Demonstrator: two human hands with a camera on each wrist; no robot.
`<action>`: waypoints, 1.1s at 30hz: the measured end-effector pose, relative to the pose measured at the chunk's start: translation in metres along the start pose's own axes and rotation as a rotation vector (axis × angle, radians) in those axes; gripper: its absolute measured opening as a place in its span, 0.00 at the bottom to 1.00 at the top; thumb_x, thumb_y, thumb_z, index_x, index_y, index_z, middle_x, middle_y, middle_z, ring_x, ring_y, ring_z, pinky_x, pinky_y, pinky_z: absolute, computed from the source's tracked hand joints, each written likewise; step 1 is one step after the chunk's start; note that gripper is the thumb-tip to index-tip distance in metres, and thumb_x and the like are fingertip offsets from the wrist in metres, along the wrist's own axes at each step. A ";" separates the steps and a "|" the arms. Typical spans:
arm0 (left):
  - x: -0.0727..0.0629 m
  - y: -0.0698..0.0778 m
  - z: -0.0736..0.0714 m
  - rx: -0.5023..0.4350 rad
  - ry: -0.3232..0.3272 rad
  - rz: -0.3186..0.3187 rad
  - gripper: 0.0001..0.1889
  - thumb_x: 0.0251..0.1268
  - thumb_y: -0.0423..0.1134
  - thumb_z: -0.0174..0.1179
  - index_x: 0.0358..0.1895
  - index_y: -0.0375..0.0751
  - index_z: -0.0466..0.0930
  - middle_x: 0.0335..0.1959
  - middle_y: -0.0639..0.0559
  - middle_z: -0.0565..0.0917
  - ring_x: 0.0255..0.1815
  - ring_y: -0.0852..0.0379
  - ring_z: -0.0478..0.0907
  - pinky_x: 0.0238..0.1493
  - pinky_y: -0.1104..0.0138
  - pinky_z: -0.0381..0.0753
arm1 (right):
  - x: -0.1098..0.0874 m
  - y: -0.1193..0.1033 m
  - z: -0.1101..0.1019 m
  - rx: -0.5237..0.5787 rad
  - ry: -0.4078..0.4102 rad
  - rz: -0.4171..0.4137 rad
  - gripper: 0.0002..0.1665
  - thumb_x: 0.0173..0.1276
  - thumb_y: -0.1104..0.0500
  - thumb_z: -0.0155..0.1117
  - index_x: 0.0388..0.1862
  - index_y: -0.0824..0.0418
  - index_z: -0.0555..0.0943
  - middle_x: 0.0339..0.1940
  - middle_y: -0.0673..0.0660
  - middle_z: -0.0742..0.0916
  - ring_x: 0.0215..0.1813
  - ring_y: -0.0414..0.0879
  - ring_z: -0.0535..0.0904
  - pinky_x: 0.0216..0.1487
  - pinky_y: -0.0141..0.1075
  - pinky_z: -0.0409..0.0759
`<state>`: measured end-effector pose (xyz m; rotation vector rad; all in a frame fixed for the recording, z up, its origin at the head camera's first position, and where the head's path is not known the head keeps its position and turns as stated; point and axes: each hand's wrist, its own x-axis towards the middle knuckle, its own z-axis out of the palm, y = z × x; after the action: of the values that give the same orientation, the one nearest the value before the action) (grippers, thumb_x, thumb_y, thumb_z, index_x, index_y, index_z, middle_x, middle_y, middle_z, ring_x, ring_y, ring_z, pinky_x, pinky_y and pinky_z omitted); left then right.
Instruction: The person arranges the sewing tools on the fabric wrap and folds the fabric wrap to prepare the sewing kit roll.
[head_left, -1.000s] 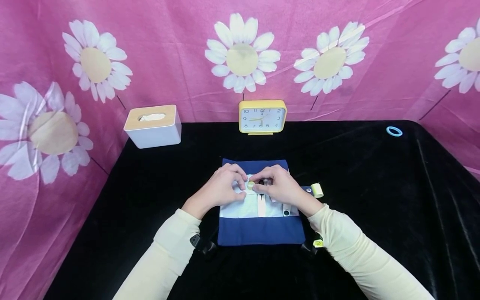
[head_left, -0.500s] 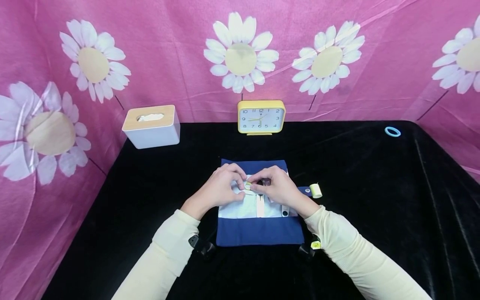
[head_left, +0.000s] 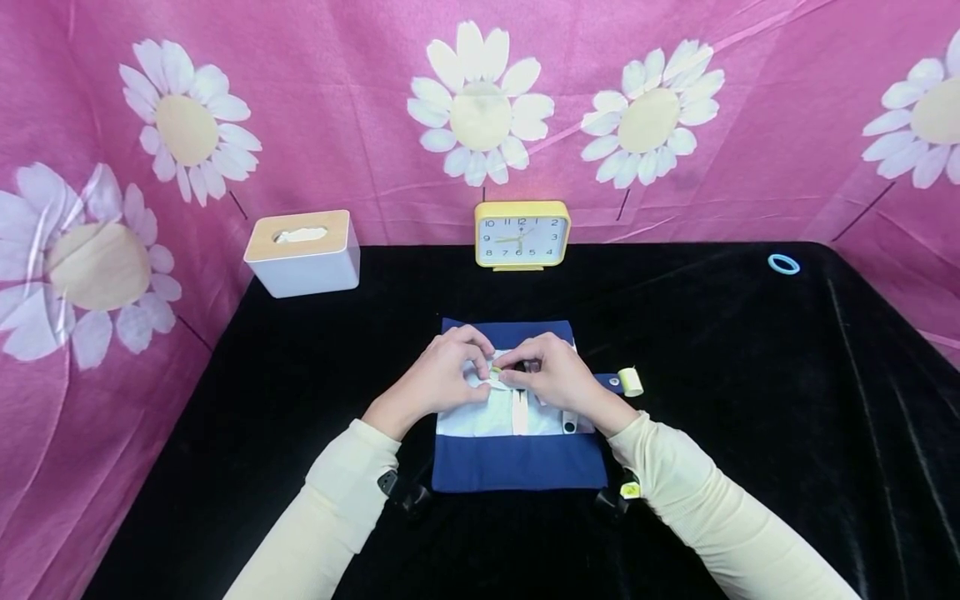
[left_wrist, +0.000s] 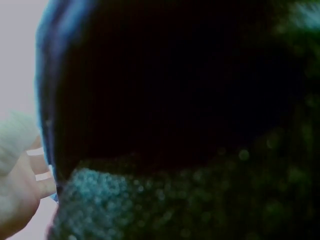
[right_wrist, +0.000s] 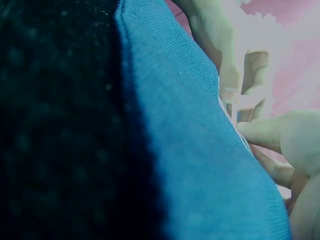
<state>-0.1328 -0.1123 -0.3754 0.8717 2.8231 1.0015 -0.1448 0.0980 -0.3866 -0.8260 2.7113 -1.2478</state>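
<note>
A navy cloth pouch (head_left: 519,463) lies unfolded, with a pale inner panel (head_left: 491,419) across its middle. Over that panel, my right hand (head_left: 553,372) pinches a small yellow, round-edged piece (head_left: 497,370) between thumb and index finger; most of the piece is hidden. My left hand (head_left: 448,371) curls in from the other side, its thumb and fingertips pinching the pale pocket's edge beside the piece. The right wrist view has the thumbs of the left hand (right_wrist: 227,65) and right hand (right_wrist: 305,145) close together behind the blue cloth. Dark blur fills most of the left wrist view.
A strap with a snap (head_left: 614,382) sticks out right, a pale yellow roll (head_left: 631,382) at its end. A small white tube (head_left: 570,423) lies on the panel. Behind stand a tissue box (head_left: 303,262) and yellow clock (head_left: 522,235); a blue ring (head_left: 783,264) lies far right.
The yellow piece, earlier seen as a round face, has tilted and sunk toward the pale pocket, so only a thin part shows. My right fingertips have shifted slightly left; my left hand stays nearly still.
</note>
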 end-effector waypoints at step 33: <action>0.002 0.005 -0.004 0.012 -0.047 -0.072 0.04 0.52 0.36 0.72 0.25 0.45 0.86 0.51 0.51 0.83 0.59 0.49 0.73 0.64 0.50 0.69 | 0.000 0.000 -0.008 -0.004 -0.097 -0.015 0.11 0.53 0.56 0.82 0.37 0.52 0.92 0.32 0.46 0.90 0.33 0.43 0.73 0.37 0.33 0.70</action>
<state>-0.1325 -0.1108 -0.3687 0.7779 2.8017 0.9436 -0.1468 0.1032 -0.3813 -0.8851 2.6371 -1.1737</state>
